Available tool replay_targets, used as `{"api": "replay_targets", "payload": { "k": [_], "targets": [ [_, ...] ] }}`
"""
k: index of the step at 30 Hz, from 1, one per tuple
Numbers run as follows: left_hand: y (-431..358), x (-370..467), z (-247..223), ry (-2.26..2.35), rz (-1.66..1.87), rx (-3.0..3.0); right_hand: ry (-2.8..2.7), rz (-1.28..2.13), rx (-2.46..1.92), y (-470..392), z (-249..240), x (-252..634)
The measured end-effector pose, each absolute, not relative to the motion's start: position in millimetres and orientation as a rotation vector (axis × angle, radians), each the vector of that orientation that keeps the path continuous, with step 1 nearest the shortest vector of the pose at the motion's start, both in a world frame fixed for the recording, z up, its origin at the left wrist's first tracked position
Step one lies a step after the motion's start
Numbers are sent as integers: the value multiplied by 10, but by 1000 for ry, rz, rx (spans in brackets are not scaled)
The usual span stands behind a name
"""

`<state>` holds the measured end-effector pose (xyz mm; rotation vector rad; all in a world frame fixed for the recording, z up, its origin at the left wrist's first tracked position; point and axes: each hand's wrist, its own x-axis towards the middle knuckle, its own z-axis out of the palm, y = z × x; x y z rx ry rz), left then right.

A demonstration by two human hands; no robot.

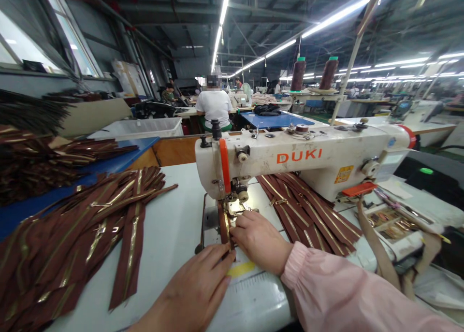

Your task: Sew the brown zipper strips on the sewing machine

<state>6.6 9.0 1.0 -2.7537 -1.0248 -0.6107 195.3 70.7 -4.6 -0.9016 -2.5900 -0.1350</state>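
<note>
A brown zipper [225,228] with gold teeth lies lengthwise under the presser foot of a white sewing machine [261,153]. My left hand [197,281] holds its near end, with fingers together and the thumb tucked below. From the right, my right hand [259,240] grips the zipper's edge close to the foot with curled fingers; the tips are partly hidden. To the left lies a heap of brown zippers [134,225], some with metal sliders showing. Behind the right hand, more brown zippers [308,211] are spread out under the machine arm.
A parts tray [397,225] with small metal pieces sits at the right. Brown thread cones [298,75] stand above the machine. More zippers [39,163] are piled on a blue table at the left, near a white bin [145,128]. A person in white [213,105] sits ahead.
</note>
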Motion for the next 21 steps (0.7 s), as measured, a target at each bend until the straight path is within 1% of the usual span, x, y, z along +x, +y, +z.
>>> {"api": "replay_targets", "payload": {
  "k": [8,15,21],
  "targets": [
    [330,38,-42,-1098,-576,-2728,-2615,-184,-879,878,-57,1918],
    [466,76,9,-1102,-545,-2691,-2603,-162,-853,915,-41,1923],
    [547,13,-72,-1149,-440,-2633,-2604,-151,-864,946,-36,1921]
  ]
}}
